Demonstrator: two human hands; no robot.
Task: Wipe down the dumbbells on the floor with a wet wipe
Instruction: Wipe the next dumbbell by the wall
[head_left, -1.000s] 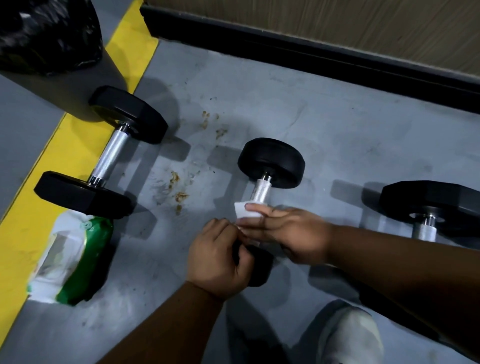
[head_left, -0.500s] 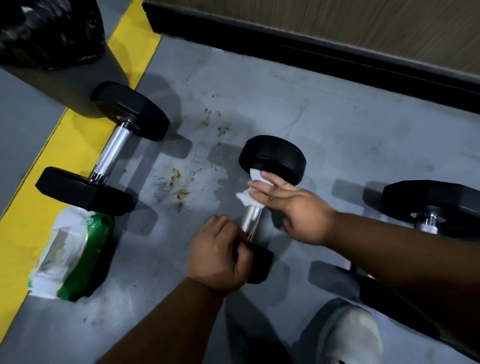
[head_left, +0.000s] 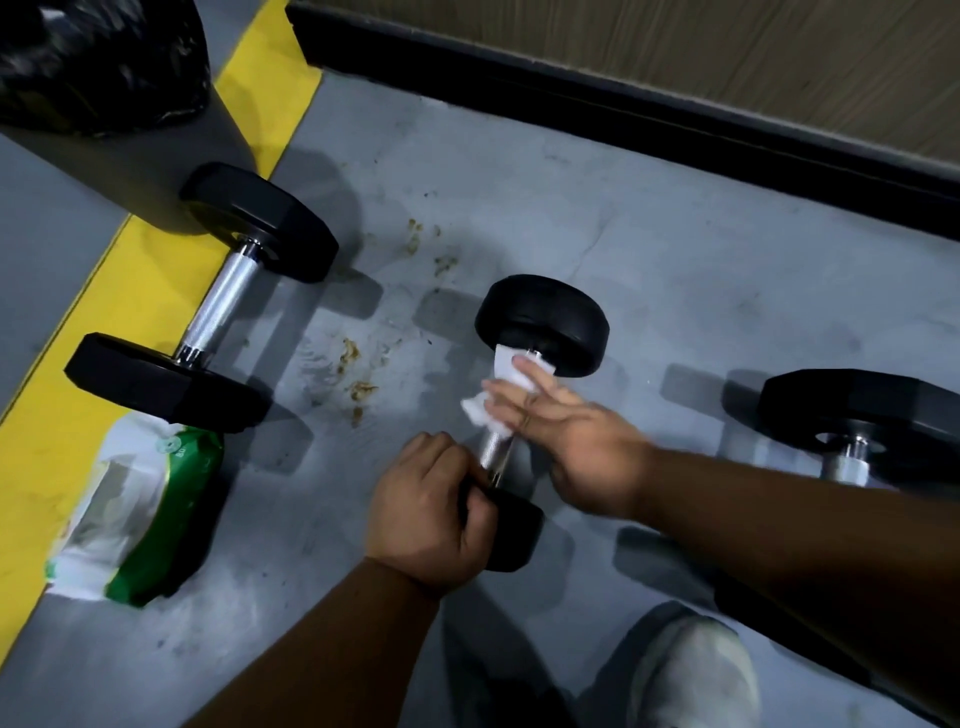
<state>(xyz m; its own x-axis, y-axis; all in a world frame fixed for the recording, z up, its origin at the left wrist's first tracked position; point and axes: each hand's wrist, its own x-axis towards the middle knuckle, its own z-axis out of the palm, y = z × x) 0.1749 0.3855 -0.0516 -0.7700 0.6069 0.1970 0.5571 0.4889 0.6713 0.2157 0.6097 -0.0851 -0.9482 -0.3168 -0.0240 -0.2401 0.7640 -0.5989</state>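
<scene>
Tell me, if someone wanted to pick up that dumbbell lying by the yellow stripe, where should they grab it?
Probably by the bare metal handle of the left dumbbell, coming from above with the fingers curled round its middle. It lies flat on the floor, the bar raised clear between two wide black heads, so there looks to be room underneath. The heads look too broad for one hand.

Three dumbbells lie on the grey floor: a large dumbbell (head_left: 202, 319) at left across the yellow stripe, a small dumbbell (head_left: 540, 325) at centre, and a third dumbbell (head_left: 878, 415) at right, only partly in view. One wet wipe (head_left: 506, 382) is wrapped on the small dumbbell's handle. One green-and-white wipes pack (head_left: 140, 514) lies at lower left. Two hands appear: left hand (head_left: 426, 512) and right hand (head_left: 582, 441). One black bag (head_left: 93, 57) and one white shoe (head_left: 696, 670) complete the count.
</scene>
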